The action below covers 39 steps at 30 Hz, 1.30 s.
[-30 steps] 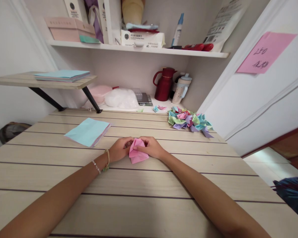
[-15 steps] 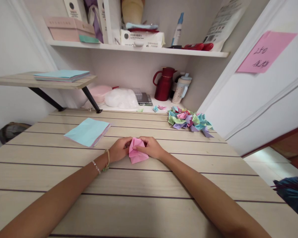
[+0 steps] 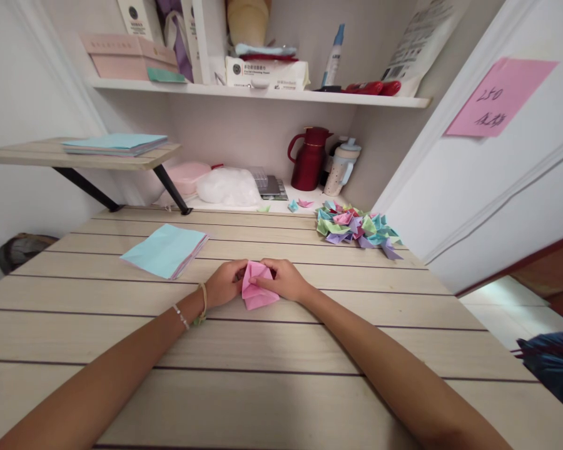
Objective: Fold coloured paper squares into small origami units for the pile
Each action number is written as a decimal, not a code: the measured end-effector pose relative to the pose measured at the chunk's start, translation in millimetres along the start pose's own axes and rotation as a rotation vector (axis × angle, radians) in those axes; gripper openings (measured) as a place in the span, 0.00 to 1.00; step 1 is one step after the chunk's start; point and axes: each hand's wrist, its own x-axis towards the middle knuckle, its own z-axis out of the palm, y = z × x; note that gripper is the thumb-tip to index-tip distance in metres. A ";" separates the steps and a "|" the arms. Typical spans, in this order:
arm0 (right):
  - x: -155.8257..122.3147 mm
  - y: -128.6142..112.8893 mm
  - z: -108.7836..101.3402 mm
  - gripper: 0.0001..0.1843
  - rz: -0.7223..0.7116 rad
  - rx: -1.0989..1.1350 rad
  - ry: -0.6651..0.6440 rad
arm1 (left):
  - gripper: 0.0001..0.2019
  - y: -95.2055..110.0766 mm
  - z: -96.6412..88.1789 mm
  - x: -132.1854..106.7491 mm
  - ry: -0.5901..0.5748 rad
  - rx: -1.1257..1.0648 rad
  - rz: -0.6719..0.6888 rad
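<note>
Together both hands [image 3: 256, 282] pinch creased pink paper [image 3: 258, 292] on slatted wooden table [image 3: 272, 387].

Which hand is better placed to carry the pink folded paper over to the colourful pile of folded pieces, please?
Probably the right hand: both hands pinch the pink folded paper, but the colourful pile lies on the right side of the table. The left hand would have to cross over.
</note>
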 end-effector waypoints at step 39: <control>-0.4 -1.6 0.5 0.15 -0.005 -0.036 0.007 | 0.09 1.9 0.3 -0.7 0.010 0.023 0.009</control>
